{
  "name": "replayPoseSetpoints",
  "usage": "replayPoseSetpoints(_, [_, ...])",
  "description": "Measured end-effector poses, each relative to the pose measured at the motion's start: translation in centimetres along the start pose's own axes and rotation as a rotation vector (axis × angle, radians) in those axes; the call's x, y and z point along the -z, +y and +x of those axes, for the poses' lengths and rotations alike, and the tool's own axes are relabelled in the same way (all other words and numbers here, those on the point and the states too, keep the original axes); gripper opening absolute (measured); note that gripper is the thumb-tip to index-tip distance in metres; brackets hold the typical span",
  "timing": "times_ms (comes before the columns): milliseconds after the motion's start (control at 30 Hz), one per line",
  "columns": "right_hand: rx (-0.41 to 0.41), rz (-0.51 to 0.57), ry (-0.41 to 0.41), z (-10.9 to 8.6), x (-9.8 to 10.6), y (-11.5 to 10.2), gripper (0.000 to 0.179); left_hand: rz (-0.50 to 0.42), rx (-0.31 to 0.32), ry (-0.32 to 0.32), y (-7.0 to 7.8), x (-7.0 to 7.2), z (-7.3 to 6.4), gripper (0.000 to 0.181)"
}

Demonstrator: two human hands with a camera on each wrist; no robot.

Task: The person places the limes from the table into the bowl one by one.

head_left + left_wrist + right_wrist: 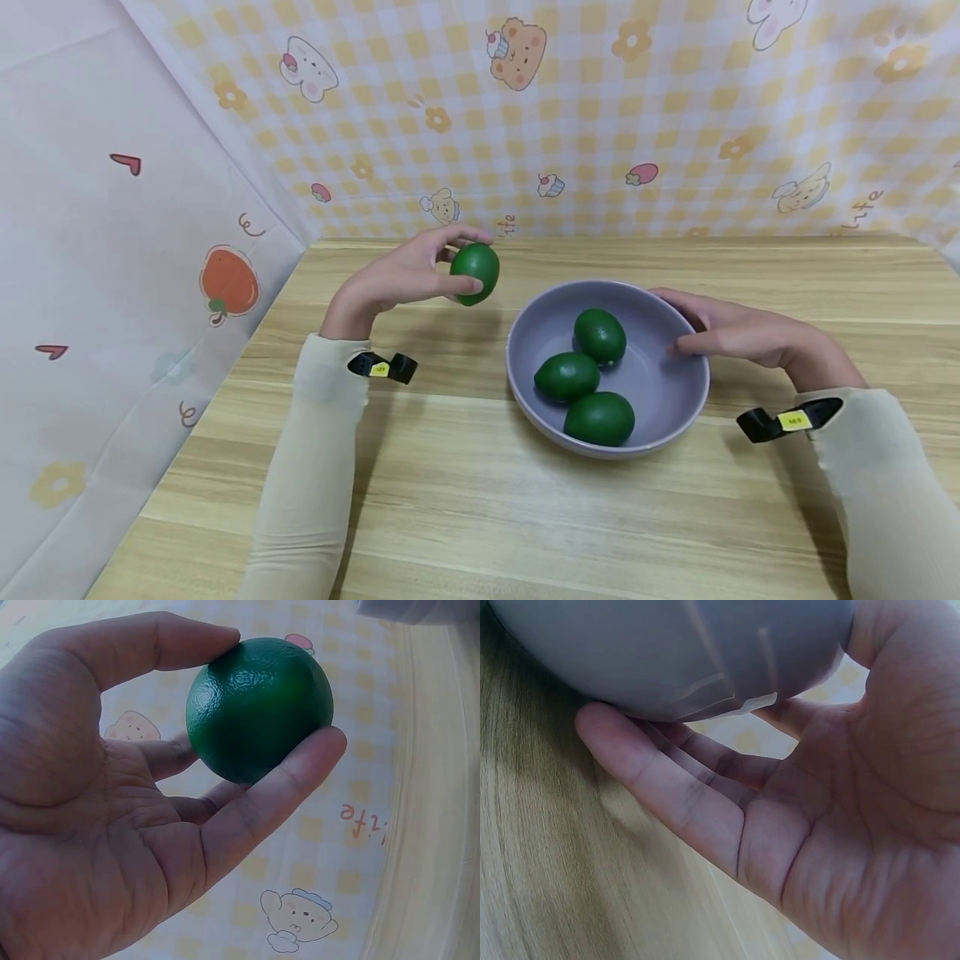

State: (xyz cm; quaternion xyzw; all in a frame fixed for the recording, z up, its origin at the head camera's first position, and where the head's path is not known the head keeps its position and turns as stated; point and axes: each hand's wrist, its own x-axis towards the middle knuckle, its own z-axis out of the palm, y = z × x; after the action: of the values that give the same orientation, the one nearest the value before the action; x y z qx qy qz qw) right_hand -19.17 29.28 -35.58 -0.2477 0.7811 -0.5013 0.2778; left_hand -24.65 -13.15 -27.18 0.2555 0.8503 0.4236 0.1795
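Note:
My left hand (408,271) holds a green lime (480,268) above the table, left of the bowl. In the left wrist view the lime (255,712) sits between the thumb on one side and the fingers on the other. A purple-grey bowl (678,400) stands on the table with three more limes inside, one lime (600,336) toward the back and two nearer the front. My right hand (750,337) grips the bowl's right side, thumb over the rim and inside. The right wrist view shows the fingers (682,791) under the bowl's curved outer wall (667,660).
The wooden table (465,500) reaches back to a yellow checked cloth (585,125) that hangs behind it. A white printed cloth (112,233) lines the left side. Each sleeve carries a small black wrist camera, the left camera (384,367) and the right camera (787,420).

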Motion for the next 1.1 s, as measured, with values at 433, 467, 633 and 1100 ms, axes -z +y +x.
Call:
replayPoseSetpoints(433, [-0.002, -0.005, 0.008, -0.1, 0.1, 0.0, 0.070, -0.008, -0.046, -0.027, 0.4, -0.6, 0.4, 0.056])
replayPoseSetpoints(467, [-0.001, -0.005, 0.009, -0.1, 0.1, -0.1, 0.070, -0.010, -0.048, -0.029, 0.4, -0.6, 0.4, 0.056])
replayPoseSetpoints(633, [-0.010, -0.003, 0.010, -0.1, 0.0, -0.1, 0.071, -0.020, -0.039, -0.049, 0.4, -1.0, 0.6, 0.055])
replayPoseSetpoints(1100, [-0.012, -0.010, 0.016, -0.1, 0.0, 0.0, 0.071, -0.033, -0.037, -0.096, 0.5, -1.6, 0.8, 0.059])
